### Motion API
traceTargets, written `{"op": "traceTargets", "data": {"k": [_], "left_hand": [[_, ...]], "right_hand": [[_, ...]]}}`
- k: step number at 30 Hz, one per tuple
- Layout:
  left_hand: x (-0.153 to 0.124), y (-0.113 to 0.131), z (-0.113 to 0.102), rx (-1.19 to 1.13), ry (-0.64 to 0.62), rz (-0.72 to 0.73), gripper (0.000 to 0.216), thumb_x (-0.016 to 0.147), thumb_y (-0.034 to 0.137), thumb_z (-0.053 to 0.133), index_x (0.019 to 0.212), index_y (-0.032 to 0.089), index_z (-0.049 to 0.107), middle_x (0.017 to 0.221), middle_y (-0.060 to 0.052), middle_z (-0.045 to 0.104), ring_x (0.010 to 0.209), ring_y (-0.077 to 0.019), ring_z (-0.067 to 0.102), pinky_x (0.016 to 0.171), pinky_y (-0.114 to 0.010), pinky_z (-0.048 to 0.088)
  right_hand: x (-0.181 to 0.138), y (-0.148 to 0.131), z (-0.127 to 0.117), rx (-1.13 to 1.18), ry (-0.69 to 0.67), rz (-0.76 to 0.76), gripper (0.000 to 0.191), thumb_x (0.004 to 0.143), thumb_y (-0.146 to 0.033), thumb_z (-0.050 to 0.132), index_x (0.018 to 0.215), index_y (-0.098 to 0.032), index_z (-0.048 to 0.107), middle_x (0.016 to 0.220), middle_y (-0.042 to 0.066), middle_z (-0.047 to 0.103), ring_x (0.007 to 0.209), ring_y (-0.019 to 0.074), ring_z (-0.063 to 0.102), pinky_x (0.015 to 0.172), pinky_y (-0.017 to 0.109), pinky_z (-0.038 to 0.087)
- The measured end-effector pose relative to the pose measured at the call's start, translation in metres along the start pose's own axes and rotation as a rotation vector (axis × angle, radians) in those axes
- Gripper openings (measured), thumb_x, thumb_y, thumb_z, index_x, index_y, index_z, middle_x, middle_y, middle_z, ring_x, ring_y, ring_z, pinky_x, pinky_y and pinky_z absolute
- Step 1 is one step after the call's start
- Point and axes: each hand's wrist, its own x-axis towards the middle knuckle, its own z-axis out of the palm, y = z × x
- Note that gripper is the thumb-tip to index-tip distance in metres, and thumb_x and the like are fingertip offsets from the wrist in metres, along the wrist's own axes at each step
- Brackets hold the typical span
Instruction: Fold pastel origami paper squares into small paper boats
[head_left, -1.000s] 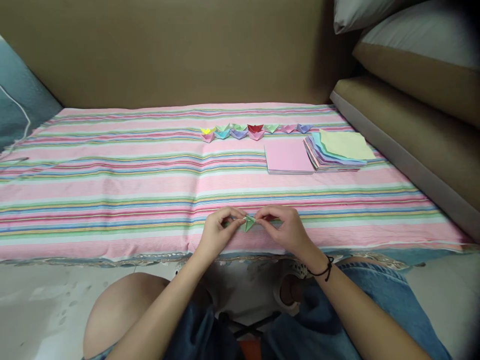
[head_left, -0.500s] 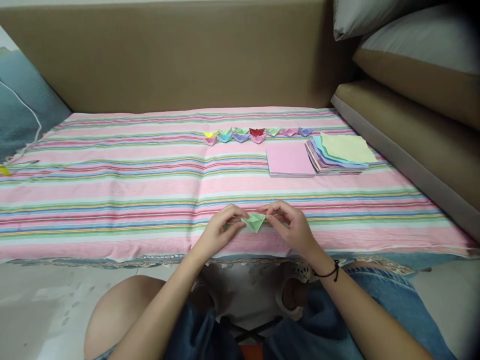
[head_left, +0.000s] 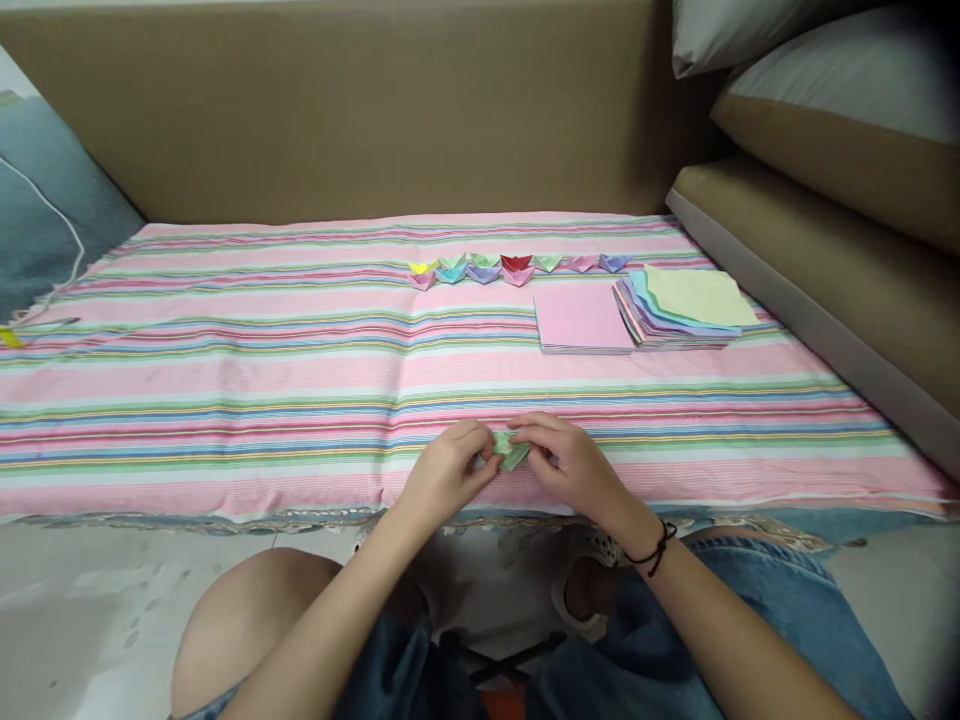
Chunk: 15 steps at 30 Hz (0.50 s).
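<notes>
Both left hand and right hand pinch green paper; paper boats, paper stacks beyond.

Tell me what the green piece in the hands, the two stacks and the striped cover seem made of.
The green piece: thin matte paper, by its sharp creases, pinched by left hand and right hand. The pink stack and fanned stack: likely the same paper, flat sheets. The striped cover: probably woven cloth; it drapes and wrinkles.
</notes>
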Motion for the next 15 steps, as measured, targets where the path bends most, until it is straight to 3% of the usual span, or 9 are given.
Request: {"op": "traceTargets", "data": {"k": [5, 11, 15], "left_hand": [[0.001, 0.012, 0.003, 0.188, -0.012, -0.065, 0.012, 0.078, 0.015, 0.053, 0.087, 0.021, 0.049, 0.085, -0.002, 0.057, 0.082, -0.0197, 0.052, 0.067, -0.028, 0.041], [0.008, 0.026, 0.008, 0.415, -0.028, -0.095, 0.030, 0.075, 0.008, 0.047, 0.103, 0.018, 0.047, 0.082, -0.005, 0.059, 0.082, -0.0235, 0.052, 0.067, -0.032, 0.043], [0.011, 0.026, 0.009, 0.388, -0.052, -0.132, 0.030, 0.075, 0.008, 0.047, 0.102, 0.020, 0.045, 0.082, -0.005, 0.060, 0.084, -0.0241, 0.054, 0.066, -0.032, 0.043]], "right_hand": [[0.004, -0.008, -0.003, -0.120, -0.058, 0.042, 0.015, 0.077, -0.014, 0.058, 0.089, -0.018, 0.065, 0.104, 0.007, 0.065, 0.096, 0.0215, 0.059, 0.083, 0.035, 0.048], [0.012, -0.014, -0.002, -0.255, -0.184, 0.062, 0.024, 0.074, -0.015, 0.061, 0.096, -0.022, 0.066, 0.109, 0.004, 0.063, 0.100, 0.0214, 0.056, 0.086, 0.034, 0.046], [0.015, -0.017, -0.001, -0.312, -0.214, 0.094, 0.023, 0.074, -0.013, 0.060, 0.095, -0.021, 0.067, 0.105, 0.004, 0.064, 0.099, 0.0209, 0.055, 0.086, 0.032, 0.045]]}}
